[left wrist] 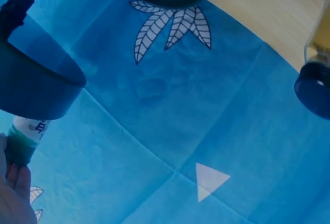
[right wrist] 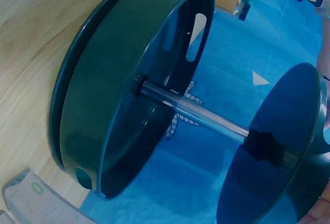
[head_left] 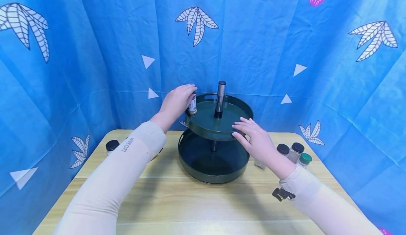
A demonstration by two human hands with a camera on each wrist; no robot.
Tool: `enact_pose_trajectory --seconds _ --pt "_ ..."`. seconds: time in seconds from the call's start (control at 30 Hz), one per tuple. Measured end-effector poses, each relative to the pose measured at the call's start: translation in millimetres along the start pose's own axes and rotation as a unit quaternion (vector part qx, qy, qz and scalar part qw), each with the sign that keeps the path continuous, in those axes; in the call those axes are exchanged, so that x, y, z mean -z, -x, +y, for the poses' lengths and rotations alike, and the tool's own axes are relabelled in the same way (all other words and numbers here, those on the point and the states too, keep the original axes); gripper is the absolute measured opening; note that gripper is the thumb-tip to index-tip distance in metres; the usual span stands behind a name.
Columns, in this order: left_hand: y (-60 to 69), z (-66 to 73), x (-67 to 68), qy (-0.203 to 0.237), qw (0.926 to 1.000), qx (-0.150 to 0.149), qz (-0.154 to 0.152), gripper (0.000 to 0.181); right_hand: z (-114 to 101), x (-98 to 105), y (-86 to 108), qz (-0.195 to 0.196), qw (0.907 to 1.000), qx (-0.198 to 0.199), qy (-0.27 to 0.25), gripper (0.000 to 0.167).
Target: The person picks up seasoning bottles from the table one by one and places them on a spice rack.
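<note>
In the head view a small jar (head_left: 192,107) stands at the left inside edge of the upper tray (head_left: 209,122) of a dark green two-tier stand. My left hand (head_left: 178,101) grips it by its top. The left wrist view shows the jar's green cap (left wrist: 20,149) held in the fingertips of my left hand (left wrist: 16,195), with the tray wall hiding part of the jar. At the upper tray's right rim, my right hand (head_left: 255,138) rests with fingers extended. Only a bit of my right hand (right wrist: 318,212) appears in the right wrist view, against the tray's rim.
The lower tray (head_left: 214,176) sits on the wooden table (head_left: 190,210). Several capped jars, one with a green lid (head_left: 305,158), stand at the right, partly behind my forearm. A black-lidded jar (head_left: 112,146) is at the left. A blue curtain (head_left: 253,51) surrounds the table.
</note>
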State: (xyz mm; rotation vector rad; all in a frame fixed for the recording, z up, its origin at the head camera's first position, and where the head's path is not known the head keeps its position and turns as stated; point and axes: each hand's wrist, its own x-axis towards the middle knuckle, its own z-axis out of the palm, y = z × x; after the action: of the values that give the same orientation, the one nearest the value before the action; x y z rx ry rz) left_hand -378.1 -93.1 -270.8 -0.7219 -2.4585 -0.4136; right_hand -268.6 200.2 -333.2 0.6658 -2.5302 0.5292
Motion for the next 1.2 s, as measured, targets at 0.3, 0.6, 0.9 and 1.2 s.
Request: enact_pose_trajectory --seconds 0.3,0.6,0.9,1.2 --pt "2.0 0.7 -0.7 -0.003 1.0000 -0.007 0.002 0.032 0 -1 -0.7 0.003 1.0000 0.000 -0.003 0.039" --pt "3.5 -1.0 -1.6 0.004 0.9999 -0.015 0.008 0.031 0 -2 0.0 0.002 1.0000 -0.005 -0.006 0.040" --pt "7.2 -5.4 -2.4 0.002 0.9998 -0.016 0.015 0.032 1 -2 -0.4 0.004 1.0000 -0.005 -0.004 0.039" --pt "12.1 -8.8 -2.2 -0.003 0.9990 -0.028 0.036 0.033 1 -2 -0.1 0.006 1.0000 -0.002 -0.003 0.039"
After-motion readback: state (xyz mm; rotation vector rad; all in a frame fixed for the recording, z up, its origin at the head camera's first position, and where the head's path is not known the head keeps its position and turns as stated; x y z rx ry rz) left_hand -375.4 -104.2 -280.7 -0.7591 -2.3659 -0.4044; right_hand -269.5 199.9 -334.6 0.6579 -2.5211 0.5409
